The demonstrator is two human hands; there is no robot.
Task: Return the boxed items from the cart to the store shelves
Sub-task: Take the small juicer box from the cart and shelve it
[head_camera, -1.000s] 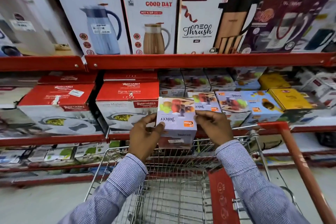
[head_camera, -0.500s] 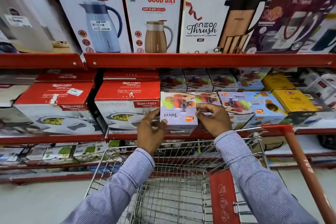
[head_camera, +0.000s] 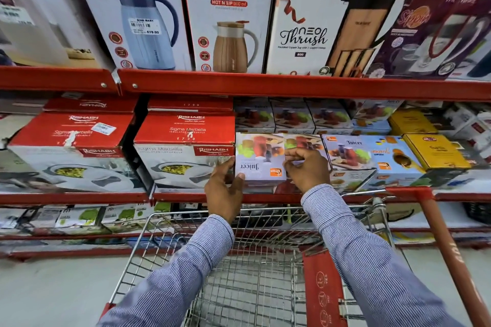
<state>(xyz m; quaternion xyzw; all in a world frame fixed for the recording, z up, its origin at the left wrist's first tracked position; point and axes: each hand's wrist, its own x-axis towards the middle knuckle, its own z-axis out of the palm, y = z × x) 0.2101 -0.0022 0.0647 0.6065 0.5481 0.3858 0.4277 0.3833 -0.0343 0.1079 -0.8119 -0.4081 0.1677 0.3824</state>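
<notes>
Juicer box [head_camera: 259,160] clamped btwn 2 hands, left [head_camera: 223,191] & right [head_camera: 305,170], on shelf [head_camera: 265,197].

red metal shelf rails [head_camera: 292,86] run across the aisle above a pale grey floor [head_camera: 53,287].

We cannot see the lower right corner of the juicer box [head_camera: 259,159]; the right hand [head_camera: 305,170] covers it. Left of that box, the far boxes [head_camera: 34,18] smear into blur, and below it the cart [head_camera: 252,287] runs off the bottom edge.
</notes>
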